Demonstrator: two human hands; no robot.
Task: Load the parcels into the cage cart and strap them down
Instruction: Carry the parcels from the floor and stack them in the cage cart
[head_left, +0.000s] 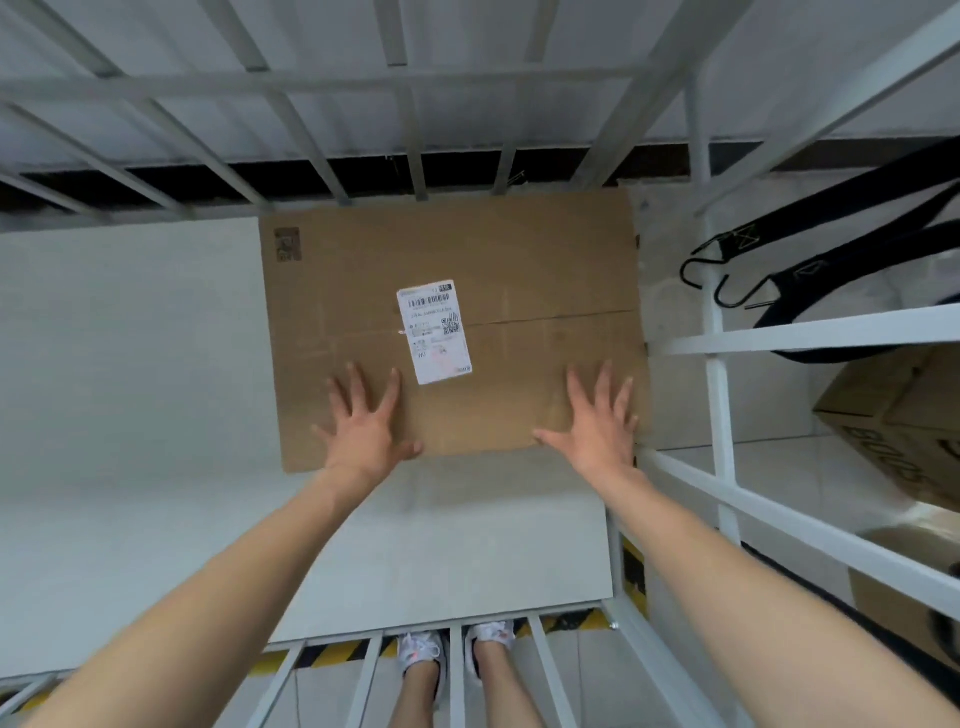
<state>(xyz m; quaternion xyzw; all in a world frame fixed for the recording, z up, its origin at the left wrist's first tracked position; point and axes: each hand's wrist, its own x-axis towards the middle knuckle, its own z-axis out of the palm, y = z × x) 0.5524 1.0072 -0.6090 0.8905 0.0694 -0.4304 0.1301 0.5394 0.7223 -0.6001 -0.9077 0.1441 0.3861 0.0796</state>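
A large brown cardboard parcel (519, 260) with a white shipping label (435, 331) lies flat on the white floor of the cage cart (156, 415), pushed against the far bars and the right side. My left hand (366, 423) rests spread on the parcel's near left part. My right hand (597, 421) lies spread near its right front corner. Both palms are flat on the top, fingers apart, gripping nothing. Two black straps with metal hooks (737, 275) hang over the cart's right side rail (810, 332).
White metal bars (363, 88) enclose the cart at the back and on the right. More cardboard boxes (898, 421) stand outside the right bars. My feet in white shoes (452, 654) stand behind the near bars, on yellow-black floor tape.
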